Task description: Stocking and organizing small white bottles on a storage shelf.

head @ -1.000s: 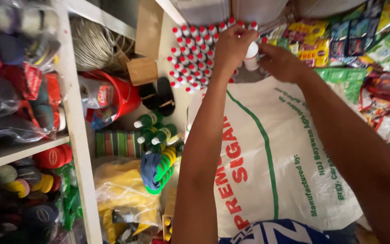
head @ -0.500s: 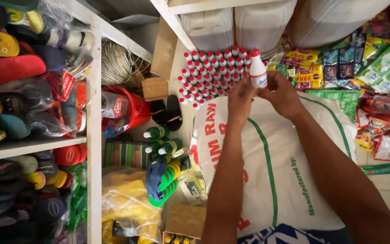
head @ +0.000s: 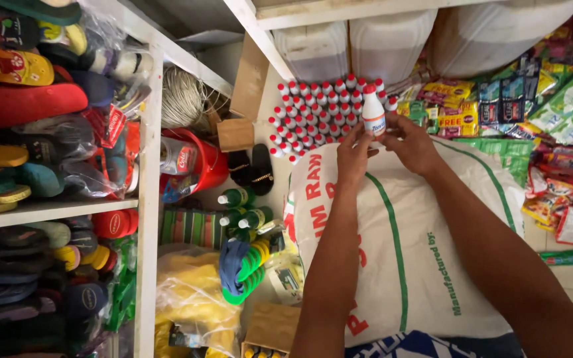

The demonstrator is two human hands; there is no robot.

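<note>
Both hands up over the far edge of a big white woven sack w/ green stripes and red lettering (head: 426,238). Right hand (head: 411,142) and left hand (head: 354,154) grasp one small white plastic bottle w/ red cap (head: 373,113) between fingertips, upright, just above the sack's far edge. Directly behind it, a tight block of matching small red-capped white bottles (head: 313,116) stands on the floor below large translucent plastic jerrycans (head: 392,43). Left of sack: red plastic bucket (head: 197,166), green glass bottles w/ white caps (head: 240,209). Far left, white shelf unit (head: 147,199) stuffed w/ rubber slippers. Right side: colourful sachet packs (head: 538,99).
</note>
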